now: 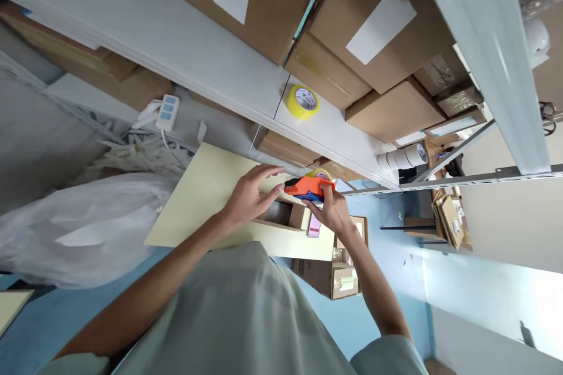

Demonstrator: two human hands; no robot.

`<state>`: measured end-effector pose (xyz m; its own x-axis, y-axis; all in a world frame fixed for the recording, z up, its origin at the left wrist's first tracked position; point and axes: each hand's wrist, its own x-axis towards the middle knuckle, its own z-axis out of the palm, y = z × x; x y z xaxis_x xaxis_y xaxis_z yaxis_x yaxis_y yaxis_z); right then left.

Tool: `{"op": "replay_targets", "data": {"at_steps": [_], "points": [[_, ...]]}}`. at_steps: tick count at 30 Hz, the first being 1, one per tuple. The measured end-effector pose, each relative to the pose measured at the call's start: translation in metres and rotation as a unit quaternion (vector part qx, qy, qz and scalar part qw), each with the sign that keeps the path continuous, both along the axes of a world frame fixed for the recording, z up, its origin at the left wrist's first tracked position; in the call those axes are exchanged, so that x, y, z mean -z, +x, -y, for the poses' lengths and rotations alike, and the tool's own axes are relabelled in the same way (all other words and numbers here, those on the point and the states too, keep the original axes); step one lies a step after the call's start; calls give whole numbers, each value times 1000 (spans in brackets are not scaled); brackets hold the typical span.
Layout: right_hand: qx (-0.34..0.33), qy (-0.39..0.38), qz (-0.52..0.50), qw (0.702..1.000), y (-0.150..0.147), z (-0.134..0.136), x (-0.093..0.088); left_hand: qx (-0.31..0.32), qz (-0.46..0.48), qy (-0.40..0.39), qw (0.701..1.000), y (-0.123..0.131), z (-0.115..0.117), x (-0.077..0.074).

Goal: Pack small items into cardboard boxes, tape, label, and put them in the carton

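Observation:
My right hand (333, 209) is wrapped round an orange and blue tape dispenser (303, 186), with a roll of yellow tape (319, 174) showing behind it. Beside the dispenser's dark front end, my left hand (252, 194) has thumb and fingers apart and holds nothing; whether a fingertip touches the end I cannot tell. Below both hands, an open cardboard box (299, 217) lies on the cream tabletop (185, 211). A small pink and white packet (314, 226) is at the box's right end.
Shelving (176, 53) with large cartons (369, 23) runs along the far side. A yellow tape roll (302, 101) and white rolls (402, 157) sit on it. A power strip (168, 112) and a white plastic bag (88, 228) are at left; cartons (343, 281) stand on the floor.

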<state>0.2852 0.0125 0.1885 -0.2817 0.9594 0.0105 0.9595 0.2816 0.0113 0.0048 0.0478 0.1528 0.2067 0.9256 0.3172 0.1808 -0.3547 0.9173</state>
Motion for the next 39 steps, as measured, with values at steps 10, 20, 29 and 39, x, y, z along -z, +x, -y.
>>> {"op": "replay_targets", "data": {"at_steps": [10, 20, 29, 39], "points": [[-13, -105, 18, 994, -43, 32, -15, 61, 34, -61, 996, -24, 13, 32], [60, -168, 48, 983, -84, 34, -32, 123, 159, -239, 950, -40, 23, 55], [159, -348, 99, 919, -113, 17, -49, 82, 192, -415, 886, -36, 40, 96], [161, -435, 152, 873, -88, -3, -89, 7, 203, -413, 888, -37, 40, 138]]}}
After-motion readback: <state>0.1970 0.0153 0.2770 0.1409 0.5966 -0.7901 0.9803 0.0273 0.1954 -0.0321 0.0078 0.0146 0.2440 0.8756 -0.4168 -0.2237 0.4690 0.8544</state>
